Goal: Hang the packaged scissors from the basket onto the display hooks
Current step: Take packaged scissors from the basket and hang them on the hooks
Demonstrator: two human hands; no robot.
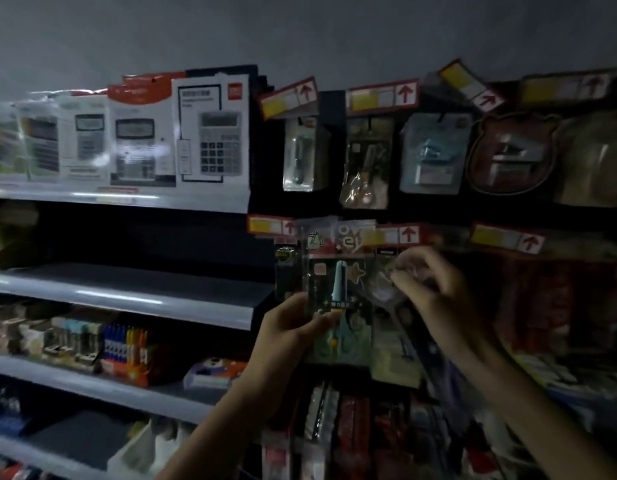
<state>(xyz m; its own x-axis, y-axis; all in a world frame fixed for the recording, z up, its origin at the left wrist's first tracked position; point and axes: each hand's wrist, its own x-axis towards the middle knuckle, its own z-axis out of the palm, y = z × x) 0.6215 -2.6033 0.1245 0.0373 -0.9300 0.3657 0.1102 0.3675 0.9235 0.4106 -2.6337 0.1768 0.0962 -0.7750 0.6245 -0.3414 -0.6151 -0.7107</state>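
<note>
The packet of scissors (340, 282) is held upright before the display rack. Its lower left edge is gripped between thumb and fingers of the left hand (289, 329), which is raised from below. The right hand (435, 285) is lifted just right of the packet, fingers curled together; whether anything is pinched cannot be told through the blur. Red-and-yellow price tags (392, 235) are seen just above. Grey shelves (127, 289) and boxed calculators (210, 133) are ranged to the left in a dim room.
</note>
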